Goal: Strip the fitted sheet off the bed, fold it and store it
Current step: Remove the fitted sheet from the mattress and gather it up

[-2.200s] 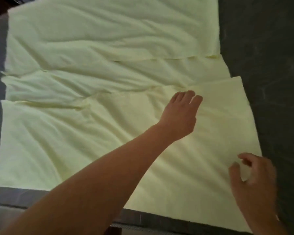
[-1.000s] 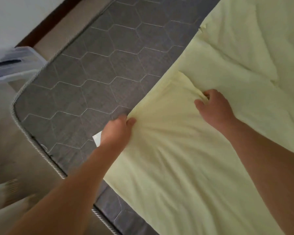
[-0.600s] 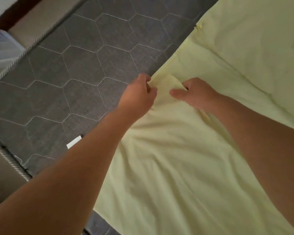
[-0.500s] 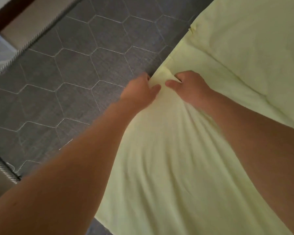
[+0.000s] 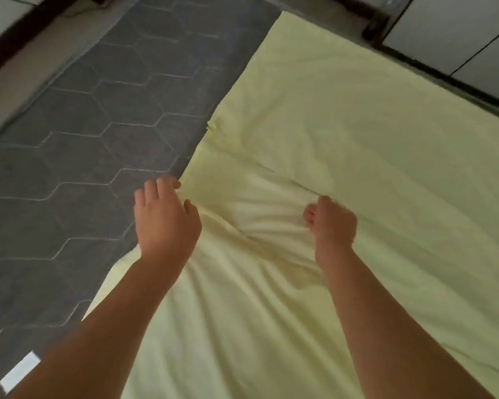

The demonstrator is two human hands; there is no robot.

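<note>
Nearest, both bare forearms enter from the bottom edge, cut off below the elbow. Beside the left one, at the lower left corner, a small white label point(image 5: 19, 372) lies on the grey mattress point(image 5: 84, 145); it is partly cut by the arm, and any print on it is too blurred to read.

The pale yellow sheet point(image 5: 343, 125) lies on top of the mattress and covers its right part. Its near end runs out of view under the arms and its right side is cut off by the frame.

The left hand point(image 5: 164, 223) sits over the sheet's left edge. Its fingers bend down toward the mattress and its thumb rests on the cloth. The palm hides what is beneath, so I cannot tell whether it has cloth pinched. The right hand point(image 5: 333, 226), further in on the sheet, is balled up with its fingers curled round a bunch of cloth. Creases run in toward it, and a raised ridge of cloth runs between the two hands.

Beyond the hands the sheet lies flatter, with a stepped left edge where layers overlap; how many layers cannot be made out. Hexagon quilting shows on the bare mattress to the left. Further left a pale strip point(image 5: 26, 73) is smeared by blur. At the far right stand light panels point(image 5: 444, 33) with dark seams, only partly in view.
</note>
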